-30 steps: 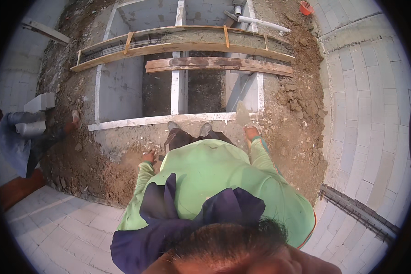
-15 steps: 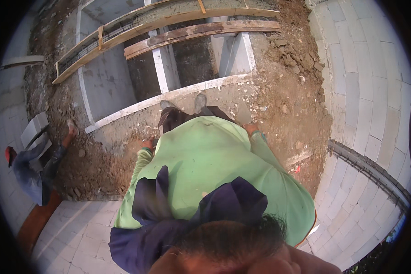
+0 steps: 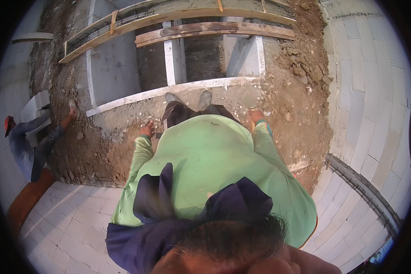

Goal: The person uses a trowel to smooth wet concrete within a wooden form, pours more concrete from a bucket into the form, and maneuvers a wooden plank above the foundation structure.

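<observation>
Two hands down at your sides: your right hand (image 3: 256,116) grips a trowel (image 3: 249,99), blade pointing toward the walled pit (image 3: 214,82) ahead; your left hand (image 3: 146,129) looks empty, fingers loosely open. Your shoes (image 3: 205,97) stand near the pit's edge. Planks (image 3: 214,29) lie across it. Off left, a co-worker (image 3: 25,145) bends beside pale blocks (image 3: 34,108).

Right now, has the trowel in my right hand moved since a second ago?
Yes, toward you in this view: the trowel overlapped the pit's white front edge; now it shows on your side.
</observation>
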A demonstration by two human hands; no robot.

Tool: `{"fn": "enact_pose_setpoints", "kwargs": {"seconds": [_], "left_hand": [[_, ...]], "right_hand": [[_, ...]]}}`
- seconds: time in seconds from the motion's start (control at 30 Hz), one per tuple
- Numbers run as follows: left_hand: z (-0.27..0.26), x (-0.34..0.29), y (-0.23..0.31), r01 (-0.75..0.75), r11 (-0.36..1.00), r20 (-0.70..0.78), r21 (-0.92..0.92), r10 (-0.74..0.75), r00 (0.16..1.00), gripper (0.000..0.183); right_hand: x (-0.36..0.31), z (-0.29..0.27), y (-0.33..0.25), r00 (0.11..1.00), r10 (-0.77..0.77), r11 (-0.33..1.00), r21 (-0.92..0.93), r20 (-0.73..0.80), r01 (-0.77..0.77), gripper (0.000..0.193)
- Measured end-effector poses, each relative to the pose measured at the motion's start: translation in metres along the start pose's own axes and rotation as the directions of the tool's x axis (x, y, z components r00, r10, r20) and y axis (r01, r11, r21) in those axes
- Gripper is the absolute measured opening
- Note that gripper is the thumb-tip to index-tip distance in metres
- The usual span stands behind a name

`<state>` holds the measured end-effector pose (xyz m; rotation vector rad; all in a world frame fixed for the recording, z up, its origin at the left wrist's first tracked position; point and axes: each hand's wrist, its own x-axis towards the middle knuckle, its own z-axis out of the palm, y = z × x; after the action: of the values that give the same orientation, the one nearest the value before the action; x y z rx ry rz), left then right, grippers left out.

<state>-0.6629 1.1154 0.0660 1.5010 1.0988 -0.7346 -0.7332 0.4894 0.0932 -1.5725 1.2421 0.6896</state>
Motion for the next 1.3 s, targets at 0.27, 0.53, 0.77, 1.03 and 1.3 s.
{"fn": "enact_pose_setpoints", "kwargs": {"seconds": [0.27,0.53,0.77,1.03,1.3], "left_hand": [[0.006,0.003,-0.033,0.025,0.998,-0.019,0.049,-0.024,1.0,0.05],[0.016,-0.044,-0.066,0.031,0.913,-0.032,0.408,-0.02,0.999,0.047],[0.024,-0.058,-0.04,0.083,0.958,-0.073,0.274,-0.065,0.995,0.046],[0.032,-0.046,-0.016,0.129,0.99,-0.065,-0.054,-0.132,0.989,0.05],[0.021,-0.037,-0.037,0.069,0.974,-0.009,0.214,-0.069,0.998,0.053]], "right_hand": [[0.013,0.0,-0.003,0.999,-0.048,0.999,0.016,-0.014,0.048,0.024],[0.011,-0.005,0.04,0.999,-0.003,0.975,-0.223,0.048,0.014,0.029],[0.044,-0.009,0.08,0.983,-0.145,0.877,-0.445,0.11,0.179,0.02],[0.025,-0.007,0.039,0.989,0.116,0.988,0.096,0.089,-0.125,0.014],[-0.025,-0.004,0.008,0.994,0.1,0.983,0.15,0.05,-0.106,0.014]]}}
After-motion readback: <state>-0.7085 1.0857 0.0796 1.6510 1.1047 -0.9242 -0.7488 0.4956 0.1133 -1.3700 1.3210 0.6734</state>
